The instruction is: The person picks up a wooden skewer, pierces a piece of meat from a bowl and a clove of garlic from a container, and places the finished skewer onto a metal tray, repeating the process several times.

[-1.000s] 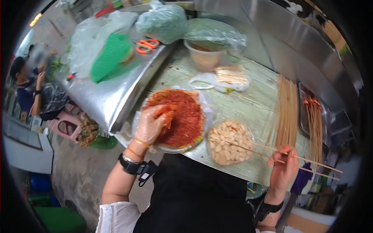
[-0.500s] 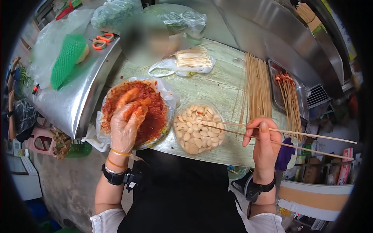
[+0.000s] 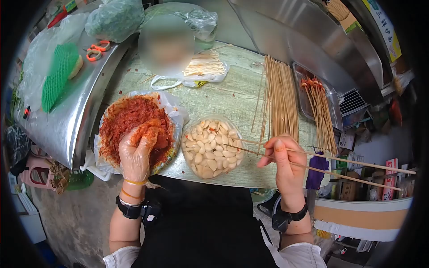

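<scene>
My left hand (image 3: 135, 154), in a clear plastic glove with rubber bands at the wrist, reaches into a plastic-lined bowl (image 3: 178, 117) of coarse red chili paste (image 3: 129, 114). Its fingers are curled together and smeared red; what they hold, if anything, is hidden. Bare, my right hand (image 3: 286, 161) grips two long bamboo skewers (image 3: 353, 159) like chopsticks. Their tips point left, over a clear container of peeled garlic cloves (image 3: 210, 152) between my hands.
Many bare bamboo skewers (image 3: 281, 98) lie to the right, beside a metal tray (image 3: 298, 87) with loaded skewers (image 3: 319, 111). Enoki mushrooms (image 3: 203, 64) rest on a plastic bag behind the garlic. Orange-handled scissors (image 3: 96, 51) and a green foam net (image 3: 60, 78) lie on the metal surface at left.
The view has shifted, so most things sit further left. My left hand is lower in the paste, its fingers more curled. My right hand still holds the skewers over the garlic.
</scene>
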A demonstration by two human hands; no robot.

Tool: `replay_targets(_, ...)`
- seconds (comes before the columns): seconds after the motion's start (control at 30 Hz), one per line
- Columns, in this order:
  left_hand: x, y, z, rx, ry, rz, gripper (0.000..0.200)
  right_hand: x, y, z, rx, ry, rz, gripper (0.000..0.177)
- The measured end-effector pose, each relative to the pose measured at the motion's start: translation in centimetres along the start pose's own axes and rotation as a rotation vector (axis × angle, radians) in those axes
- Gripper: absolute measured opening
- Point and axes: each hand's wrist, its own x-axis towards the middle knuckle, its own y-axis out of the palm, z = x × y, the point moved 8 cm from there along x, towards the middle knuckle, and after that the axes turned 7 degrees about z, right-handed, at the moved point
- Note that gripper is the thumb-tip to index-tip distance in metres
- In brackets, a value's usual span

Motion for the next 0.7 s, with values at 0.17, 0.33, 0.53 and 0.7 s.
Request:
replay_targets(0.17,-0.1,0.2,-0.5,0.044,0.008,0.019,0.021,0.3,0.5,-0.5,-0.01,0.038,0.03,0.033)
replay_targets(0.33,-0.3,0.2,0.0,-0.018,-0.006,0.01,0.022,-0.4,-0.7,-0.7,0.16,0.053,-0.072,0.03)
replay_targets(0.53,-0.9,2.8,-0.4,-0.347,-0.154,0.208,0.027,-0.6,0.7,2.6,0.117,-0.243,-0.045,0.033)
replay_targets(0.7,-2.0,4.6,-0.9,-0.792,-0.128,0.366,0.04,-0.2,4.8,6.0,-0.154,-0.611,0.183,0.024)
